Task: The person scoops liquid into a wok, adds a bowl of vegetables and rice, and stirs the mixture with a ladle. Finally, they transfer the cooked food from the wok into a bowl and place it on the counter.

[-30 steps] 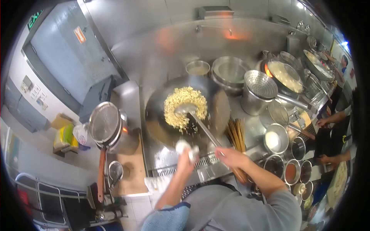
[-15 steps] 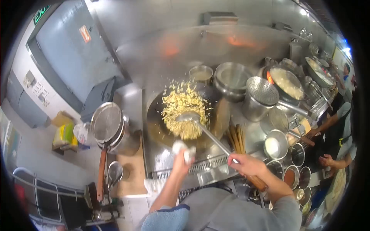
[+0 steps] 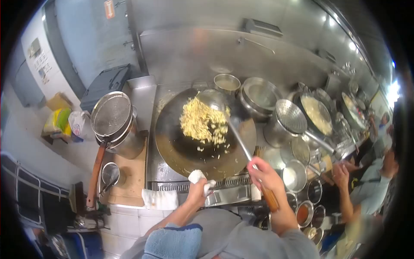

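Observation:
A big dark wok [image 3: 172,142] sits on the steel stove in front of me, with yellow fried rice [image 3: 202,121] piled in its far half. My left hand [image 3: 197,190] grips the wok's near rim through a white cloth [image 3: 197,176]. My right hand [image 3: 265,175] holds the long handle of a metal ladle [image 3: 241,142], whose bowl rests at the far edge of the rice, near the wok's back rim.
Left of the wok a strainer on a pot [image 3: 113,116] and a wooden board [image 3: 129,172]. Behind it stand steel bowls [image 3: 257,93]. To the right are a perforated strainer [image 3: 290,116], seasoning bowls [image 3: 302,211], another wok with rice [image 3: 317,113] and co-workers' hands [image 3: 343,175].
The rice, tossed up half a second ago, has landed in the wok's far half. The ladle has moved from the middle to the far rim. My view has shifted closer and to the left.

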A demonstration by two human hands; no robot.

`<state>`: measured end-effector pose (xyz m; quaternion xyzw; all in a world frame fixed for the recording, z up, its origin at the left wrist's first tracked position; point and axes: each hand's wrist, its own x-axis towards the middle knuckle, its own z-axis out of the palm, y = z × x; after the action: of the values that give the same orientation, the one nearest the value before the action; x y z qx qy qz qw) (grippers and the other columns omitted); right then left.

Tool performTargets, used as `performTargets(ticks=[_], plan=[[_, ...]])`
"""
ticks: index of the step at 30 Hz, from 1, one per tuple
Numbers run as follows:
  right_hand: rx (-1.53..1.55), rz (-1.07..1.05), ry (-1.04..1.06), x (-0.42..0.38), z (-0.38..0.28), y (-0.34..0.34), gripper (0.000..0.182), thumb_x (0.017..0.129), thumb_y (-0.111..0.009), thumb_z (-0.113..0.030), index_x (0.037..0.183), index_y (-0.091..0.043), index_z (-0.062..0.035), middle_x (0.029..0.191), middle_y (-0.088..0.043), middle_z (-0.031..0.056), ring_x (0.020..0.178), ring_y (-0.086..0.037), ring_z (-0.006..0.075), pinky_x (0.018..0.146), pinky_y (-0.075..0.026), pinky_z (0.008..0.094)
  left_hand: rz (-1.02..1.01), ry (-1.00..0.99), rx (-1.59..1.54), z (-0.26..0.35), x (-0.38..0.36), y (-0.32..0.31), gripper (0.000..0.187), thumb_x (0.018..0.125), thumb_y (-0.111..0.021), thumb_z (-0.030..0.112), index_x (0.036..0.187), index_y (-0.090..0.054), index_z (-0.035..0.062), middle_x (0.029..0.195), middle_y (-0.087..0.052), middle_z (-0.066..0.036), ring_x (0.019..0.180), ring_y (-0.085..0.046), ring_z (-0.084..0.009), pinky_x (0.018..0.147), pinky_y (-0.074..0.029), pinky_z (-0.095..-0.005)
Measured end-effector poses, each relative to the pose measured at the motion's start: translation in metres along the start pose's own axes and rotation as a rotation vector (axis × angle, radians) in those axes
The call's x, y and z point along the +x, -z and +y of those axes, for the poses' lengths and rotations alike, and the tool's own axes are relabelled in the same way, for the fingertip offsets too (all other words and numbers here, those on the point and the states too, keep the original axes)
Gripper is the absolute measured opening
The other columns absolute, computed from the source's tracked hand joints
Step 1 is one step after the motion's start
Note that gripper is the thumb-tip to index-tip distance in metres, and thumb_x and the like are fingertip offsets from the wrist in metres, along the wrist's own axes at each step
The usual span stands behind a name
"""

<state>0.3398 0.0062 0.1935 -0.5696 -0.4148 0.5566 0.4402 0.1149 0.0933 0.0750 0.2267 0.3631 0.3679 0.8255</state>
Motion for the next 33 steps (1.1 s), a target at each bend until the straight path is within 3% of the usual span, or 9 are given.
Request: performTargets(ticks=[5, 6, 7, 13, 18, 21, 26, 30, 33], plan=[[1.032, -0.196, 0.081, 0.022, 0.043, -0.002, 0.010, 0.091, -0.049, -0.006, 0.098, -0.046, -0.0138, 0.073, -0.042, 0.0045, 0.037, -0.031, 0.0057, 0.026, -0.022, 0.0187, 0.094, 0.059, -0.062, 0.048, 0.070, -0.009, 0.016, 0.089, -0.051, 0.021, 0.103, -0.051, 0.0131, 0.093, -0.060, -0.005, 0.082, -0.059, -0.0184, 0.069, -0.047, -0.0348], [1.203, -0.232, 0.019, 0.049, 0.064, -0.001, 0.011, 0.091, -0.050, -0.006, 0.097, -0.046, -0.0138, 0.072, -0.042, 0.0038, 0.038, -0.031, 0.0053, 0.026, -0.022, 0.0190, 0.127, 0.019, -0.060, 0.045, 0.078, -0.007, 0.015, 0.085, -0.053, 0.020, 0.096, -0.053, 0.0108, 0.080, -0.063, -0.005, 0.067, -0.062, -0.0173, 0.047, -0.045, -0.0273], [1.375, -0.260, -0.050, 0.066, 0.076, -0.003, 0.012, 0.090, -0.050, -0.005, 0.097, -0.046, -0.0138, 0.072, -0.042, 0.0032, 0.038, -0.031, 0.0050, 0.026, -0.022, 0.0192, 0.095, 0.030, -0.036, 0.043, 0.083, -0.004, 0.015, 0.085, -0.053, 0.021, 0.096, -0.054, 0.0107, 0.080, -0.063, -0.005, 0.067, -0.062, -0.0171, 0.047, -0.045, -0.0270], [0.157, 0.021, -0.095, 0.080, 0.031, -0.013, 0.009, 0.092, -0.047, -0.005, 0.094, -0.045, -0.0129, 0.063, -0.040, -0.0003, 0.039, -0.034, 0.0044, 0.026, -0.023, 0.0175, -0.033, 0.151, 0.045, 0.034, 0.112, 0.022, 0.021, 0.083, -0.056, 0.030, 0.092, -0.057, 0.0111, 0.078, -0.063, -0.002, 0.064, -0.062, -0.0159, 0.046, -0.044, -0.0246], [0.701, -0.091, -0.062, 0.087, 0.094, 0.020, 0.013, 0.085, -0.048, -0.001, 0.087, -0.045, -0.0131, 0.060, -0.040, -0.0019, 0.041, -0.035, 0.0054, 0.028, -0.023, 0.0196, -0.059, 0.266, 0.073, 0.041, 0.096, 0.022, 0.025, 0.083, -0.054, 0.035, 0.099, -0.055, 0.0161, 0.084, -0.063, -0.002, 0.073, -0.061, -0.0197, 0.057, -0.042, -0.0290], [0.030, 0.011, -0.105, 0.111, 0.045, -0.014, 0.012, 0.090, -0.050, -0.006, 0.090, -0.042, -0.0147, 0.061, -0.039, -0.0003, 0.036, -0.034, 0.0060, 0.025, -0.024, 0.0211, -0.049, 0.320, 0.030, 0.035, 0.111, 0.027, 0.025, 0.082, -0.057, 0.032, 0.099, -0.054, 0.0133, 0.090, -0.059, -0.005, 0.080, -0.061, -0.0226, 0.064, -0.049, -0.0340], [0.597, -0.165, -0.157, 0.086, 0.065, -0.012, 0.015, 0.084, -0.049, 0.000, 0.092, -0.044, -0.0107, 0.063, -0.040, 0.0001, 0.038, -0.033, 0.0048, 0.029, -0.027, 0.0229, -0.113, 0.313, 0.055, 0.041, 0.112, 0.029, 0.024, 0.083, -0.055, 0.032, 0.098, -0.054, 0.0126, 0.090, -0.059, -0.006, 0.083, -0.060, -0.0232, 0.062, -0.048, -0.0346], [-0.101, -0.011, -0.068, 0.129, 0.050, -0.040, 0.014, 0.085, -0.052, 0.000, 0.087, -0.042, -0.0115, 0.060, -0.038, -0.0001, 0.034, -0.033, 0.0061, 0.026, -0.025, 0.0226, -0.079, 0.338, 0.124, 0.042, 0.103, 0.024, 0.025, 0.083, -0.054, 0.034, 0.095, -0.056, 0.0125, 0.088, -0.062, -0.006, 0.078, -0.061, -0.0225, 0.062, -0.045, -0.0321], [0.181, -0.074, -0.144, 0.075, 0.048, -0.033, 0.012, 0.085, -0.052, -0.002, 0.086, -0.044, -0.0104, 0.059, -0.039, -0.0007, 0.037, -0.036, 0.0061, 0.030, -0.027, 0.0211, -0.083, 0.296, 0.154, 0.051, 0.101, 0.024, 0.028, 0.082, -0.056, 0.038, 0.096, -0.058, 0.0136, 0.086, -0.063, -0.005, 0.076, -0.062, -0.0201, 0.060, -0.047, -0.0309]])
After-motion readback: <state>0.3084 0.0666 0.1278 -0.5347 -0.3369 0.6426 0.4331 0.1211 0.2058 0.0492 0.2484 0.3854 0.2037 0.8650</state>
